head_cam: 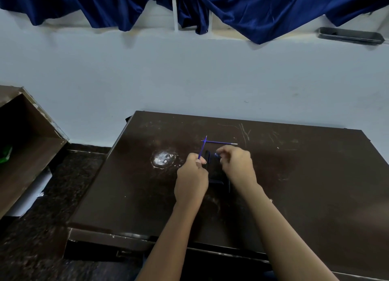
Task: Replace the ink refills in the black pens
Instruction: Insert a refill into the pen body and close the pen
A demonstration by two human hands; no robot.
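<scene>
Blue refill (pixel 202 149) pinched between thumb and fingers of left hand (pixel 191 179), slanting up and away near frame centre. Second blue refill (pixel 220 142) flat on brown table (pixel 305 186), just beyond both hands. Right hand (pixel 240 167) curled beside a small bluish glint; cannot tell whether pinching anything. Black pens (pixel 208 157) between and under the hands, barely separable from the dark tabletop. Probably mid-swap, refill out of its barrel. Needed next: lining the thin end with a barrel opening while steadying the barrel. Pen count and any loose parts hidden by hands and shadow.
</scene>
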